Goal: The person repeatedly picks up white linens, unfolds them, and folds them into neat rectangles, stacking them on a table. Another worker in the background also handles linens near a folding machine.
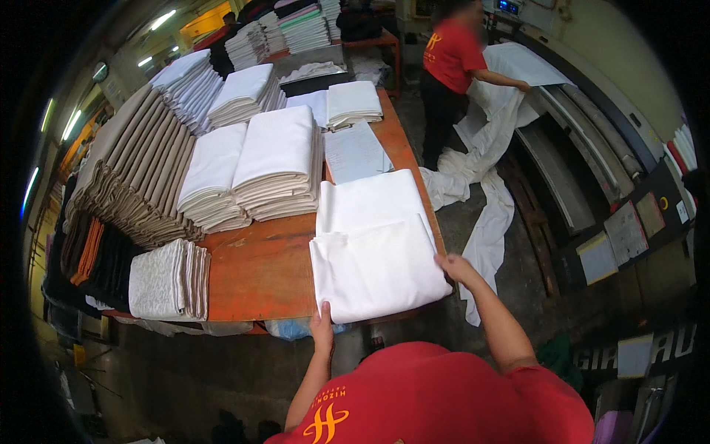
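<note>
A white cloth, partly folded, lies before me at the near right corner of the wooden table. Its upper layer is turned back over a longer layer that reaches away from me. My left hand grips the near left corner, thumb on top and fingers hidden beneath. At the cloth's right edge, my right hand pinches the fabric just past the table's side. Just beyond the cloth lies a sheet of paper with writing.
Folded white cloths and beige cloths stand in tall stacks on the left. Patterned folded cloths sit at the near edge. A co-worker handles long white fabric at a roller machine; some trails on the floor.
</note>
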A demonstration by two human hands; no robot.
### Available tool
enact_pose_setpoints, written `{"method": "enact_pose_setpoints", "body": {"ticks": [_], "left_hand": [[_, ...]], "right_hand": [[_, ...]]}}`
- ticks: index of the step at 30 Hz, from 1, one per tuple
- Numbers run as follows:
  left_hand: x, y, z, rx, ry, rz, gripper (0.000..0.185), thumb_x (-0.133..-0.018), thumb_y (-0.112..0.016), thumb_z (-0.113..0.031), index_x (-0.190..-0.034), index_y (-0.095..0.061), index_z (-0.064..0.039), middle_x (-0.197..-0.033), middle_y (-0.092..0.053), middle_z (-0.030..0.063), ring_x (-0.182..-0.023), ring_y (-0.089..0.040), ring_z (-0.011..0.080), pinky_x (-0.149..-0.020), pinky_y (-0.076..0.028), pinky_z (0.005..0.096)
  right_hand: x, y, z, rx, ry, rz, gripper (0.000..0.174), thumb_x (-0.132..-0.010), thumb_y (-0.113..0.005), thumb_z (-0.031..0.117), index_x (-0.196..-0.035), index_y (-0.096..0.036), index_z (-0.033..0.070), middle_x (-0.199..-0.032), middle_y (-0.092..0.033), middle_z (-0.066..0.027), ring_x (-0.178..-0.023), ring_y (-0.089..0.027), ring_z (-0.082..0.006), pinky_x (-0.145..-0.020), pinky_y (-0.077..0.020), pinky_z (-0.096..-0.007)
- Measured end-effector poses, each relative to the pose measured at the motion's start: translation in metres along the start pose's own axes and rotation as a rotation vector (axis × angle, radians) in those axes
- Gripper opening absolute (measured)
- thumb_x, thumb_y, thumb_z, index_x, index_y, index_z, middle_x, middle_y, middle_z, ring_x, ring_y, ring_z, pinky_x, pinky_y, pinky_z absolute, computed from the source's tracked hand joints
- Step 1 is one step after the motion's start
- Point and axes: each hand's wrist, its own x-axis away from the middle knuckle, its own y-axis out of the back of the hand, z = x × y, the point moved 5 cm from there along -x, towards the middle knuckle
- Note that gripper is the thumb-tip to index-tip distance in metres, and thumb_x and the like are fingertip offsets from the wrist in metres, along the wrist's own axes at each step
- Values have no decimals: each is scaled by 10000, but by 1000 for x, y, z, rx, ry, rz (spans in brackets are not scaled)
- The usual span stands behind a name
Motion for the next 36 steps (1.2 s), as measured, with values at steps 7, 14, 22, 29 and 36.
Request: {"method": "enact_pose_setpoints", "body": {"ticks": [7,14,22,29,36], "left_hand": [[8,-2,-4,19,0,16,485,-979,-562,-398,-1201,-602,31,-1116,-631,90,-983,-572,166,-891,-443,321],[46,-17,10,-70,54,21,390,-993,-554,-355,-974,-666,18,-920,-633,8,-842,-519,91,-774,-437,271],[53,-18,1,-38,17,-27,375,-987,-566,-355,-984,-661,8,-922,-630,14,-823,-530,101,-776,-435,265],[70,-11,-29,-67,-80,-93,458,-994,-539,-387,-1093,-646,47,-1022,-652,67,-906,-560,141,-837,-437,294],[96,-14,-1,-41,79,-28,462,-993,-554,-350,-1170,-600,75,-1096,-643,94,-993,-572,168,-905,-433,310]], "right_hand": [[25,-24,-30,-252,234,29,501,-820,-687,498,-983,-678,26,-905,-674,-172,-848,-648,-282,-769,-488,-392],[56,-37,-117,-345,-94,33,533,-787,-749,499,-993,-664,15,-853,-652,-95,-782,-612,-205,-788,-472,-337],[51,-37,-108,-60,246,394,536,-755,-790,388,-1125,-656,25,-1061,-670,-172,-1015,-619,-274,-935,-439,-363],[85,-6,-58,-339,526,-89,315,-895,-675,278,-1062,-607,20,-1082,-624,-144,-1080,-572,-269,-998,-407,-405],[94,-41,-106,-901,225,-199,479,-871,-699,101,-1251,-418,26,-979,-579,-78,-941,-568,-174,-866,-445,-305]]}}
